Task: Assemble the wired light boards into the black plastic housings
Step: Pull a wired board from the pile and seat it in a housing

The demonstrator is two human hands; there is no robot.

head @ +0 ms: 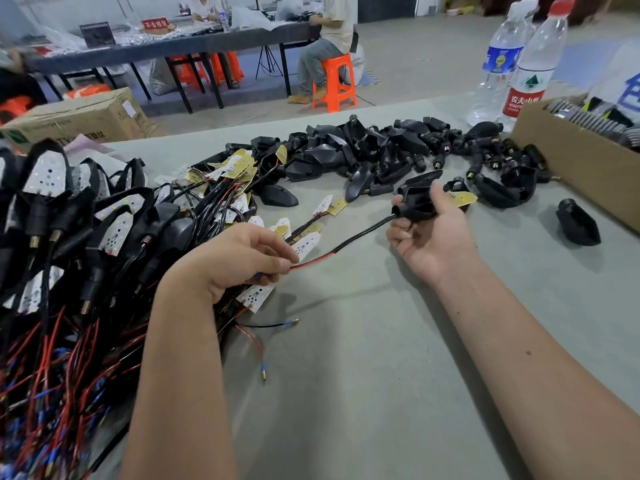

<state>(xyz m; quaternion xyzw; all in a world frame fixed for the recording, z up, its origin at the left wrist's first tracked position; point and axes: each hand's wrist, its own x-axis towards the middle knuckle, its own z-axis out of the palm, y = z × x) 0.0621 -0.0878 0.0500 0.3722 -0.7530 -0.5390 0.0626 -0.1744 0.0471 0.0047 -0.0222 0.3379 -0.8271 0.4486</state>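
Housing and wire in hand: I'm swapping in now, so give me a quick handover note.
Right hand grips a black housing, its board poking out behind.
Left hand pinches the wire coming out of the housing stem.
Done: pile of finished units at left.
Left: seat this board; loose boards centre, empty housings beyond.

Probably a factory assembly floor: heaped housings (388, 147), seated workers' benches (166, 46).

Black housing (417, 202) gripped above worktop, yellow light board (462, 198) protruding right, black-sheathed wire (349, 242) drawn out left, red-black end pinched.
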